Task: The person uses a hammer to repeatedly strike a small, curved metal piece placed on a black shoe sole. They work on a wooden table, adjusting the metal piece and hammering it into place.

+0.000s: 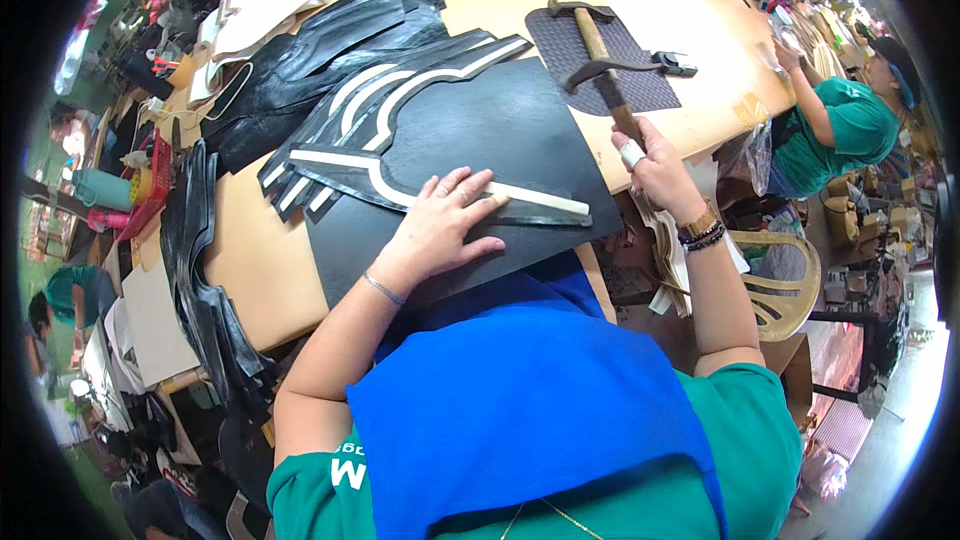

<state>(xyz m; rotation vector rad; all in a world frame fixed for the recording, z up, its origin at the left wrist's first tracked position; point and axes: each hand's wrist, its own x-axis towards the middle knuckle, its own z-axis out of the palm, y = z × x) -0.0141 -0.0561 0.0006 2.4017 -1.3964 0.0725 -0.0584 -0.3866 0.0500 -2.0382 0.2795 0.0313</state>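
Note:
My left hand (445, 225) lies flat with its fingers spread, pressing on a curved black piece with a white strip (392, 192). Beneath that piece is a large black sheet (480, 125) at the table's near edge. A bandage covers one finger of my right hand (655, 168), which is closed around the dark handle of a hammer (608, 80). The hammer's curved metal head is raised beyond the hand, right of the black sheet. Several similar white-edged black pieces (365, 100) overlap at the sheet's far left side.
A second hammer (580, 10) rests on a dark textured mat (650, 40) beside a small black object (675, 63). Black leather pieces (330, 45) are heaped at the far left; more strips (195, 250) hang over the table edge. Another person (850, 125) works at right, near a chair (790, 285).

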